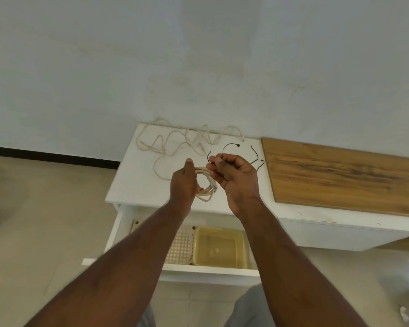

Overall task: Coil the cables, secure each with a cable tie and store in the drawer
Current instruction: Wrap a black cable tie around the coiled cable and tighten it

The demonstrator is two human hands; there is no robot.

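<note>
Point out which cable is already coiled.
The cable held in the left hand, the coiled cable; the other, the loose cable, sprawls uncoiled on the cabinet top.

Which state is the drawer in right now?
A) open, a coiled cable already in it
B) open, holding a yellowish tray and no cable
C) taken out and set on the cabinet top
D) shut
B: the drawer is pulled out below the hands, and only a yellowish tray beside a perforated panel shows inside, no cable.

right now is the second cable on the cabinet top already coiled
No, the second cable lies in loose, sprawling loops on the white cabinet top, while the left hand holds the only coiled cable.
</note>
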